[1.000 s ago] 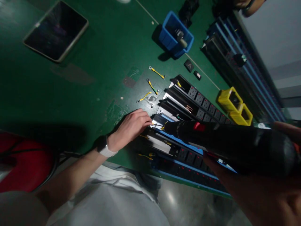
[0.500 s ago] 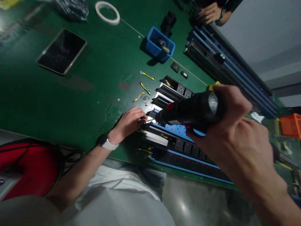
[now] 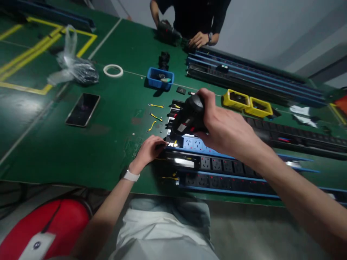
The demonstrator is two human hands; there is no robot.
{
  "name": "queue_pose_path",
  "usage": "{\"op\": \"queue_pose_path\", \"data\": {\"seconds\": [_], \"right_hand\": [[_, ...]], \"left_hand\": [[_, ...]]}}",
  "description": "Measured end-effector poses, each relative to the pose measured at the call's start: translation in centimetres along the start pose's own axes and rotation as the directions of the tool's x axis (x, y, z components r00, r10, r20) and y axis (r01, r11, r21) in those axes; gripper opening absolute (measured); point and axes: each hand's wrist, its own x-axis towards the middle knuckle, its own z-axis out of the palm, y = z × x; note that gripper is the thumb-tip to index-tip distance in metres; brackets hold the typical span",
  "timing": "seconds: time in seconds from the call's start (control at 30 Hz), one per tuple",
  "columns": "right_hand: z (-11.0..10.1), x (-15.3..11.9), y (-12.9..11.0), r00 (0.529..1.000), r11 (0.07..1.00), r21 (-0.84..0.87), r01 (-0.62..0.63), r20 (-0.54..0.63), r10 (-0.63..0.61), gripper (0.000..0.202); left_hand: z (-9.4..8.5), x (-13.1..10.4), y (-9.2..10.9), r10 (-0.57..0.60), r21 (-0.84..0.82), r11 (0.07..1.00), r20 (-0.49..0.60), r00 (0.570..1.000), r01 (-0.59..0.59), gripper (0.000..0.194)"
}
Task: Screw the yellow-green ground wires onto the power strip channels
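My right hand [image 3: 221, 121] is wrapped round a black cordless drill [image 3: 185, 117], whose bit end points down at the left end of a blue power strip [image 3: 197, 144]. Beside that tip, my left hand [image 3: 149, 150] pinches with thumb and fingers at the strip's end; what lies between them is too small to make out. Black power strips [image 3: 217, 164] lie alongside, nearer to me. Short yellow-green wires with ring terminals, such as this earth wire [image 3: 156, 105], lie on the green table beyond my left hand.
Across the table [image 3: 114, 151] a person's hand [image 3: 200, 39] is by another drill [image 3: 168, 31]. A blue bin [image 3: 160, 83], yellow bins [image 3: 236, 100], a tape roll [image 3: 104, 70], a phone [image 3: 82, 109] and a plastic bag [image 3: 81, 70] stand or lie around. A red stool [image 3: 56, 224] is at lower left.
The view has lifted and turned, showing more of the table and the co-worker. The drill stays at the strip's end, now appearing more upright; my left hand keeps its pinch there.
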Motion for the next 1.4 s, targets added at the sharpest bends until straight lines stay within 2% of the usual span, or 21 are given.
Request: {"op": "queue_pose_path", "data": {"seconds": [0.1,0.27,0.37,0.43,0.57,0.7,0.87,1.03,1.2,1.4], "right_hand": [[-0.3,0.2,-0.2,0.999,0.999,0.018,0.037,0.005,-0.037,0.091],[-0.4,-0.1,-0.5,0.990,0.990,0.050,0.132,-0.061,-0.129,0.087],[-0.5,-0.5,-0.4,0.990,0.989,0.081,0.122,-0.085,-0.115,0.085],[-0.6,-0.8,-0.3,0.991,0.988,0.104,0.117,-0.074,-0.110,0.086],[-0.5,-1.6,-0.5,0.976,0.973,0.087,0.214,-0.057,-0.209,0.086],[0.0,-2.3,-1.0,0.974,0.983,0.030,0.179,-0.147,-0.173,0.077],[1.0,-2.8,-1.3,0.951,0.974,-0.060,0.219,-0.209,-0.227,0.070],[2.0,-3.7,-1.5,0.946,0.972,-0.187,0.140,-0.266,-0.187,0.061],[2.5,-4.3,-1.4,0.952,0.977,-0.183,0.114,-0.260,-0.160,0.063],[2.5,-4.2,-1.1,0.949,0.983,-0.142,0.117,-0.275,-0.153,0.065]], "left_hand": [[0.4,-0.1,-0.5,0.006,-0.032,0.999,-0.034,0.999,-0.007,0.014],[0.4,-0.2,-0.4,0.044,-0.028,0.999,-0.046,0.998,-0.046,0.017],[0.3,-0.2,-0.2,0.059,-0.019,0.998,-0.049,0.997,-0.060,0.016],[0.2,-0.2,-0.1,0.070,0.004,0.998,-0.044,0.997,-0.070,0.014],[0.1,-0.3,-0.2,0.098,0.038,0.995,-0.026,0.995,-0.097,0.013],[0.1,-0.4,-0.2,0.108,0.061,0.992,-0.015,0.994,-0.107,0.015],[0.3,-0.5,-0.3,0.090,0.112,0.990,-0.034,0.995,-0.086,0.016],[0.5,-0.5,-0.5,0.052,0.106,0.993,-0.042,0.998,-0.047,0.015],[0.4,-0.5,-0.2,0.038,0.111,0.993,-0.040,0.998,-0.033,0.017],[0.3,-0.9,0.1,0.020,0.212,0.977,-0.060,0.998,-0.007,0.010]]}}
